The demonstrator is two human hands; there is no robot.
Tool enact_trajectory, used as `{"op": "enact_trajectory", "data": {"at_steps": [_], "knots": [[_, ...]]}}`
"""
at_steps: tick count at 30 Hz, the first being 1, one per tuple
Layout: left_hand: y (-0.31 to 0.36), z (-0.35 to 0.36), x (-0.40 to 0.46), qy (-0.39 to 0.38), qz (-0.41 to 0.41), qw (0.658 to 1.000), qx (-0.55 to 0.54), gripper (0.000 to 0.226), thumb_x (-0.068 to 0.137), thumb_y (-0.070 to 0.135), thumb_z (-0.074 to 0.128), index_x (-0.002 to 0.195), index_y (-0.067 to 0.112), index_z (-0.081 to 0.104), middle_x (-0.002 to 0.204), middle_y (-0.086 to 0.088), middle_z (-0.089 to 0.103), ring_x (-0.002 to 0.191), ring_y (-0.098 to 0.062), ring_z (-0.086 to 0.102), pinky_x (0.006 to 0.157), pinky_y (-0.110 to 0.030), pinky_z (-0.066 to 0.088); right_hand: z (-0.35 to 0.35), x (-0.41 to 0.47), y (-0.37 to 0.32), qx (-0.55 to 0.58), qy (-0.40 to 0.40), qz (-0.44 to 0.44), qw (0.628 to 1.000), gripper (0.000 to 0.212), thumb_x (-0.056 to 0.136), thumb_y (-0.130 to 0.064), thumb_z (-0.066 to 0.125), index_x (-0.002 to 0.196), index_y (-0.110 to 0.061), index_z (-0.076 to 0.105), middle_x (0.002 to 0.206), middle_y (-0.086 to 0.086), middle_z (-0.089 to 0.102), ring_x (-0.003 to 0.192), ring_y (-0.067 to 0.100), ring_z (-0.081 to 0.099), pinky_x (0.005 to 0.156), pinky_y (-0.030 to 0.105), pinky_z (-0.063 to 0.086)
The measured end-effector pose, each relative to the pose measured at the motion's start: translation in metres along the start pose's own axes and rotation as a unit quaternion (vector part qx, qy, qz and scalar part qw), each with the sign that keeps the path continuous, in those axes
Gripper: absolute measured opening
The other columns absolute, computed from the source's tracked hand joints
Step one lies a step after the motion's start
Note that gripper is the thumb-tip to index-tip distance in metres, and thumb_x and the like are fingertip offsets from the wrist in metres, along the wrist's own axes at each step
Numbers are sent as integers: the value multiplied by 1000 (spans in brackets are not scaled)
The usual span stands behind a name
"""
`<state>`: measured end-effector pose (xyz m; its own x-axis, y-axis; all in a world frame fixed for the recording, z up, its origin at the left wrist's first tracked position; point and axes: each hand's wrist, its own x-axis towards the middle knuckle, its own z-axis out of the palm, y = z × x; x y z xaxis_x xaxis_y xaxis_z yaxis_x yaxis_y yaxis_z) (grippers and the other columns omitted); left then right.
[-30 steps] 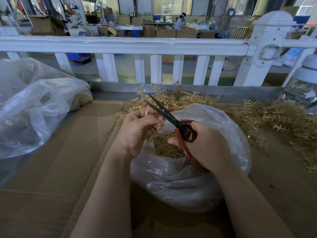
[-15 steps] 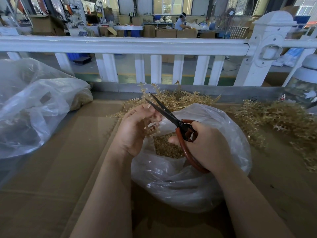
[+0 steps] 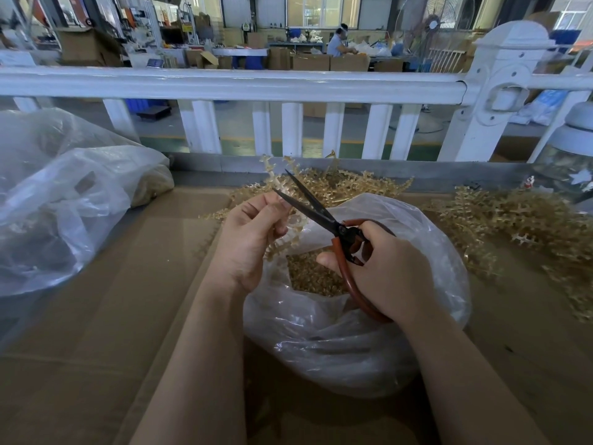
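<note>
My right hand (image 3: 385, 271) grips black-bladed scissors (image 3: 316, 208) by their red-brown loop handles, blades parted and pointing up-left. My left hand (image 3: 248, 239) pinches a gold plastic sprig (image 3: 288, 232) with its fingers and thumb, right beside the blades. Both hands hover over the mouth of a clear plastic bag (image 3: 353, 342), inside which small gold cut pieces (image 3: 311, 274) are piled. The sprig's lower part hangs over the bag's opening.
Loose gold sprigs lie in a heap behind the bag (image 3: 340, 184) and another to the right (image 3: 513, 220). A big crumpled clear bag (image 3: 64, 203) sits at the left on the cardboard-covered table (image 3: 128, 316). A white railing (image 3: 224, 85) borders the far edge.
My left hand has lifted the sprig slightly higher against the scissor blades, its fingers shifting on it. The right hand and scissors stay nearly in place.
</note>
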<state>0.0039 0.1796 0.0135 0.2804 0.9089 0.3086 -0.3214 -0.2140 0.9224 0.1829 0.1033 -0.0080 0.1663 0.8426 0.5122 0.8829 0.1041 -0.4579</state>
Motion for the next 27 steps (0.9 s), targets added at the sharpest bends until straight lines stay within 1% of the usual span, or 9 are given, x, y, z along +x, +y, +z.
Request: {"op": "enact_trajectory", "data": {"at_steps": [3,5,7,11,13,16,20,24,27], "knots": [[-1,1,0,-14,10,1000,16,39,94,3,57,61,22,63,55,7,45,52,-5,37,52,-13,37,-1,1,-1,-2,9,-4,1000,71,66,-92,36,87,-28,57,75,-21,57,66,-5,53,57,12,39],[-1,2,0,-24,10,999,28,33,89,8,61,60,23,66,53,7,45,50,-5,37,51,-13,35,-2,0,-2,-11,15,-11,1000,63,68,-90,39,85,-31,52,72,-22,52,64,-8,49,56,9,34],[-3,2,-1,-34,5,999,39,25,84,15,62,61,23,68,53,7,46,50,-5,37,50,-14,35,-1,0,-2,-19,17,-12,1000,61,69,-89,41,83,-30,50,70,-22,50,64,-5,49,55,10,33],[-6,0,-1,-56,3,997,49,12,83,14,65,73,8,66,56,1,46,55,-8,38,54,-18,36,0,1,0,-21,12,-3,1000,67,68,-89,41,83,-25,54,72,-20,53,64,-2,50,55,12,36],[-6,-1,-1,-64,3,997,47,10,83,13,66,74,11,69,58,0,48,56,-8,39,55,-18,37,1,1,-1,-14,8,0,1000,65,67,-89,40,84,-28,52,72,-22,51,65,-4,49,56,12,36],[-6,0,0,-76,0,996,50,17,83,11,68,69,21,71,60,3,52,56,-6,43,55,-17,40,2,1,0,0,7,3,1000,59,69,-87,46,82,-29,49,70,-20,53,65,-4,51,55,13,38],[-5,1,-1,-87,-15,994,58,15,83,12,72,71,21,72,64,4,57,58,-7,47,57,-18,43,4,2,2,12,15,11,1000,68,68,-89,39,83,-24,55,70,-13,59,64,2,56,57,19,46],[-4,2,-2,-94,-31,994,56,5,79,19,72,74,18,72,66,1,56,59,-8,48,58,-19,46,5,3,2,10,11,19,1000,77,64,-93,30,85,-25,58,70,-14,59,63,0,54,55,14,42],[-4,1,-3,-102,-49,992,55,6,75,23,74,76,18,71,72,-2,57,64,-9,51,60,-19,49,5,3,3,8,11,22,1000,68,67,-90,43,86,-27,60,70,-16,61,64,-3,54,56,11,37]]}}
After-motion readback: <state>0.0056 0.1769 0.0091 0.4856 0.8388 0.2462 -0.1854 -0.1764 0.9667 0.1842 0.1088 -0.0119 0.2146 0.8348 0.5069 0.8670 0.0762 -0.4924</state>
